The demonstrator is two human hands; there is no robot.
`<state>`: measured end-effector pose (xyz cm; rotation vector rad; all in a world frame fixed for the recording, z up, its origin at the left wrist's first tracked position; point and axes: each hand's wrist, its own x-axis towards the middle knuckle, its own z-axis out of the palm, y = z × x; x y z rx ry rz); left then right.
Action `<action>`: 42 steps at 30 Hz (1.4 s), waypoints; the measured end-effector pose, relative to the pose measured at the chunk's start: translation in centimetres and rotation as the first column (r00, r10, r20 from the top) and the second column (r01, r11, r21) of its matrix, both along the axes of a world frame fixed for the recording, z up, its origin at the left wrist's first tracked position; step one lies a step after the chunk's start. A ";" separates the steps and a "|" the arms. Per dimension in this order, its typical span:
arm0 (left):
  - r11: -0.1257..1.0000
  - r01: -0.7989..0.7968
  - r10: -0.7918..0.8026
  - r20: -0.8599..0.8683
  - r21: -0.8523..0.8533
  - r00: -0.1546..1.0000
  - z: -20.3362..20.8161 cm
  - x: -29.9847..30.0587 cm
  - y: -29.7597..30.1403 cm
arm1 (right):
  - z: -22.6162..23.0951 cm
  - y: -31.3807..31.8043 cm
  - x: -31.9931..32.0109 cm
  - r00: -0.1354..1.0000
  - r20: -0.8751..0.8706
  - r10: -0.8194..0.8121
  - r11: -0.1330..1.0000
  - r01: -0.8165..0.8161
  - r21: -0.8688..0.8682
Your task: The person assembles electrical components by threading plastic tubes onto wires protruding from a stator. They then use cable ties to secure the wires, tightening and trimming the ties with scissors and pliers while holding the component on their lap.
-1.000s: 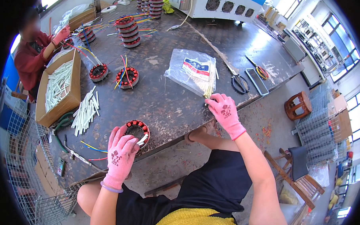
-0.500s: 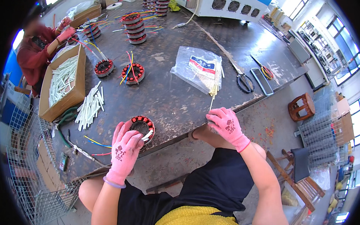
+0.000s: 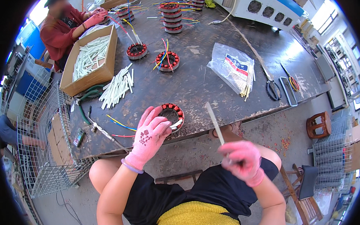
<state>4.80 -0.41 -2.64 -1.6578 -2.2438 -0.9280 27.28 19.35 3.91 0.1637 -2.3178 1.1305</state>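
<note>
My left hand [image 3: 149, 131], in a pink glove, grips the left side of a motor stator [image 3: 181, 113] at the near table edge. The stator is a ring with red windings. White pieces show at its inner right side, and blue, yellow and red wires trail out to the left. In front of my lap, my gloved right hand [image 3: 243, 162] is closed and smeared by motion. A long, narrow, pale strip [image 3: 215, 122] sticks up from it towards the table; its exact kind is unclear. Farther right lies a clear bag [image 3: 230, 67] with thin yellowish sticks protruding.
White sleeve tubes [image 3: 117, 87] lie beside a cardboard box [image 3: 113, 49] of similar tubes. More stators [image 3: 167, 62] stand beyond, some stacked. Scissors [image 3: 273, 90] and a phone-like frame [image 3: 288, 91] lie at right. A co-worker [image 3: 62, 33] handles parts at far left.
My right hand has drawn back from the table edge towards my lap, now with the pale strip upright in it. My left hand stays on the stator. The whole view has shifted.
</note>
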 end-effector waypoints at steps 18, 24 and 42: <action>0.999 0.023 -0.024 0.029 0.027 0.999 -0.6 -0.2 0.3 | -4.0 -7.0 -1.4 0.996 0.027 0.079 0.984 -0.074 -0.164; 1.000 0.003 -0.003 0.006 0.023 1.000 -0.6 0.0 0.4 | -3.9 -6.8 -0.9 0.995 0.001 0.095 0.986 -0.094 -0.138; 0.999 0.027 -0.028 0.028 0.025 0.999 -0.6 -0.1 0.2 | -4.2 -7.3 -1.2 0.995 0.037 0.094 0.985 -0.087 -0.150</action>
